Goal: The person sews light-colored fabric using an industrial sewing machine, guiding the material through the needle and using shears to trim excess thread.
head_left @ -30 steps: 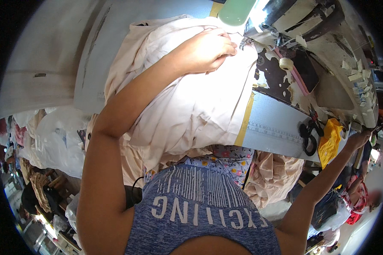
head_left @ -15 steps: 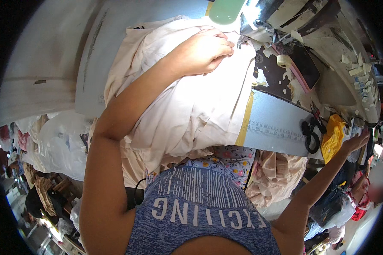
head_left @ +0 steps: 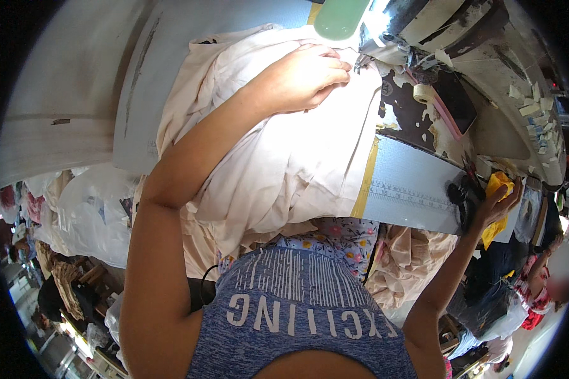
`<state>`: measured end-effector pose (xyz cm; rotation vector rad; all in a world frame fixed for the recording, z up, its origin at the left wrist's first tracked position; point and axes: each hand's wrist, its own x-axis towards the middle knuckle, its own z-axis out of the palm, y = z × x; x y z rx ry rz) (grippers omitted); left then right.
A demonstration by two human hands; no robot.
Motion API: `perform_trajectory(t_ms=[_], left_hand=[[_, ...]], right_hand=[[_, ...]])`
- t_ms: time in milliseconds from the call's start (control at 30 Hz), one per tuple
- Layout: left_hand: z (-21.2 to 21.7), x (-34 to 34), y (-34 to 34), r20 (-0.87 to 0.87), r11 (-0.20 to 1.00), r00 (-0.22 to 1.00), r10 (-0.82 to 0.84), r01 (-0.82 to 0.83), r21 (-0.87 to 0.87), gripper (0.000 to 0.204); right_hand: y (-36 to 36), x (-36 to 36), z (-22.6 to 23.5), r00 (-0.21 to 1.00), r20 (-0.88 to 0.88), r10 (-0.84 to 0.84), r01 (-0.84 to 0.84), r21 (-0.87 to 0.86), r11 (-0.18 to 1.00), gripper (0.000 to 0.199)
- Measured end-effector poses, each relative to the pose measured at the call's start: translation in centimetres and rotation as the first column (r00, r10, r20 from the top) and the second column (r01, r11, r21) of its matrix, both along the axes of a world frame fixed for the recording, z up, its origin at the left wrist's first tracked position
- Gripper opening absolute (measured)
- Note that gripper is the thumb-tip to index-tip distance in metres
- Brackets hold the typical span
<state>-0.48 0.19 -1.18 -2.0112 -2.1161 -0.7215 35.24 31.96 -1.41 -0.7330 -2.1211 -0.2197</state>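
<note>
On the surface (head_left: pixel 404 180), pale cloth (head_left: pixel 303 158) lies under the left hand (head_left: pixel 303 79) at the sewing machine (head_left: pixel 506 129); the right hand (head_left: pixel 494 205) is out by a yellow bundle (head_left: pixel 493 234).
In the head view, the step looks like steadying the cloth while reaching aside: left fingers rest on it, loosely bent, and right fingers overlap the bundle near the scissors (head_left: pixel 464 201); whether either hand grips, I cannot tell. The next move seems to call for a steady left hand.

Creased matt cream cloth (head_left: pixel 291 164), glossy clear plastic bag (head_left: pixel 91 218), smooth grey tabletop (head_left: pixel 408 180).
</note>
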Motion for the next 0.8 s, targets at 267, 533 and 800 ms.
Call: perform_trajectory(t_ms=[267,533,800], left_hand=[[0.1,0.0,0.2,-0.051,1.0,0.999,0.018,-0.019,-0.005,0.018],[0.1,0.1,0.1,-0.026,1.0,1.0,0.006,-0.006,-0.019,0.018],[0.3,0.1,0.2,-0.011,0.999,1.0,0.018,-0.018,-0.028,0.02]], right_hand=[[0.8,1.4,-0.3,0.979,0.091,-0.183,0.2,-0.247,0.948,0.041],[0.1,0.3,-0.3,0.999,-0.042,-0.034,0.033,-0.017,0.999,0.039],[-0.2,0.2,0.3,0.996,-0.087,-0.002,0.0,-0.024,1.0,0.04]])
